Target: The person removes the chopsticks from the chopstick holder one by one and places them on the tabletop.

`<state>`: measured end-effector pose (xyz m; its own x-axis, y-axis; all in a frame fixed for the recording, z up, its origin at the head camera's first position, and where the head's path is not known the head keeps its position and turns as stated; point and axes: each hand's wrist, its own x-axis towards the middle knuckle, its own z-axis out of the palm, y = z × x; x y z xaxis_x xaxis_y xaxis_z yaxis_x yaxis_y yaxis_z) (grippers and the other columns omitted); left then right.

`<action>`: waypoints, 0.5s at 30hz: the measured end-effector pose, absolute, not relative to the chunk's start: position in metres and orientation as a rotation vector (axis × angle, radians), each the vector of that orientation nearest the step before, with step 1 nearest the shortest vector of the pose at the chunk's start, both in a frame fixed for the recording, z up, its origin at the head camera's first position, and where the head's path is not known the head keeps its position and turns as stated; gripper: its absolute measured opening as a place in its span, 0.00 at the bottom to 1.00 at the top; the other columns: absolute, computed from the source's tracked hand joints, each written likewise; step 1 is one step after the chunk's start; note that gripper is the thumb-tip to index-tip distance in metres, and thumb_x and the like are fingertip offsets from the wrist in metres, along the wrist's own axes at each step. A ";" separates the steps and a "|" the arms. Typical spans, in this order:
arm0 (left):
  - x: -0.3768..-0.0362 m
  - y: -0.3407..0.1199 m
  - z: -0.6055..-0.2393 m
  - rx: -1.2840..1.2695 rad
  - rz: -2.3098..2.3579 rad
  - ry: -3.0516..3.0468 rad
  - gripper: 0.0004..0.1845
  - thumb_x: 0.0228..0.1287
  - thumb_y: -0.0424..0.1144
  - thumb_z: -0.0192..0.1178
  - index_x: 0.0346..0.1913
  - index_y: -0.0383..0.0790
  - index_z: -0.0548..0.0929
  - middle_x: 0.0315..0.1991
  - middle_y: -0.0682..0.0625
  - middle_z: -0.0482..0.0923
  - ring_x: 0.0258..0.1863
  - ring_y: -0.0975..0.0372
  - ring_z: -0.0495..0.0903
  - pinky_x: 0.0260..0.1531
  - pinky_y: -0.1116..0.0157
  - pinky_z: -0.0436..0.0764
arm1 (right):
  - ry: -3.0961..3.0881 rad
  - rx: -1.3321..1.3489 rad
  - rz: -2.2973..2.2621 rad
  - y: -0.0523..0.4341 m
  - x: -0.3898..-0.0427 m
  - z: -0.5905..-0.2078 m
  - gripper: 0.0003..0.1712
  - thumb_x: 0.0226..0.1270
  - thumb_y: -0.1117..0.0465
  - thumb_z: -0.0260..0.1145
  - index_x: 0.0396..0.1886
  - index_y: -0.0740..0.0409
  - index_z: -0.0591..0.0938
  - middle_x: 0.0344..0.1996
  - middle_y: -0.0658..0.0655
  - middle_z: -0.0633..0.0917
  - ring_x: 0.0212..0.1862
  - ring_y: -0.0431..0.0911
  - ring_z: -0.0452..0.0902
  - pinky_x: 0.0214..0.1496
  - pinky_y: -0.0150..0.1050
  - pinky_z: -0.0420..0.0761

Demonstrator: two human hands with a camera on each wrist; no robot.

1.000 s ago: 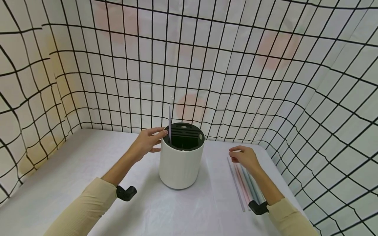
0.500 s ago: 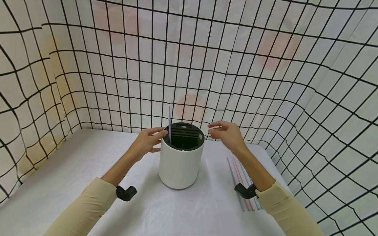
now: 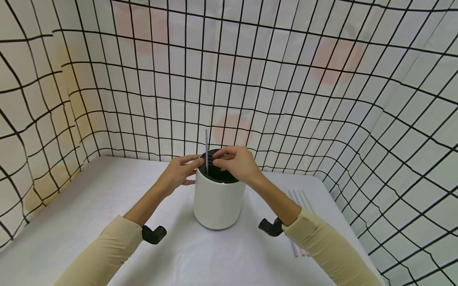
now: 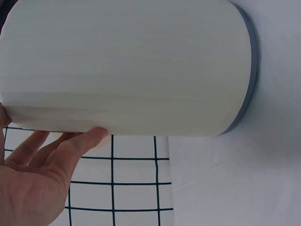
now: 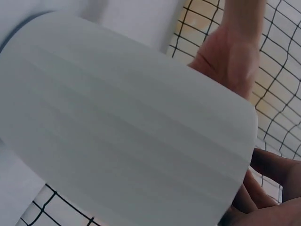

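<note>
A white cylindrical holder (image 3: 218, 200) with a dark slotted top stands upright near the middle of the surface (image 3: 89, 206), well clear of its edges, with open room to the left and front. The left hand (image 3: 179, 172) rests with straight fingers against the holder's upper wall. The right hand (image 3: 236, 163) lies over the dark rim, fingertips beside an upright straw (image 3: 206, 149); whether it pinches the straw cannot be told. More straws (image 3: 300, 214) lie near the right edge.

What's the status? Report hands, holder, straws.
Left hand steadies holder. Right hand over its top, grip unclear. One straw upright inside; spare straws on table. Nothing in the way.
</note>
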<state>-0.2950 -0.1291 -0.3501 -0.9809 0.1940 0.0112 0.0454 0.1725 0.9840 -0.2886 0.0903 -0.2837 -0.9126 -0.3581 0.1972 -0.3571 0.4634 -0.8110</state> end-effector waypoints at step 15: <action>-0.295 -0.129 -0.350 0.247 1.943 2.303 0.35 0.73 0.56 0.60 0.75 0.41 0.69 0.69 0.42 0.75 0.67 0.47 0.77 0.53 0.52 0.86 | 2.766 -0.720 -1.464 0.073 -0.292 -0.294 0.08 0.66 0.60 0.73 0.42 0.57 0.89 0.37 0.55 0.91 0.42 0.45 0.88 0.47 0.40 0.89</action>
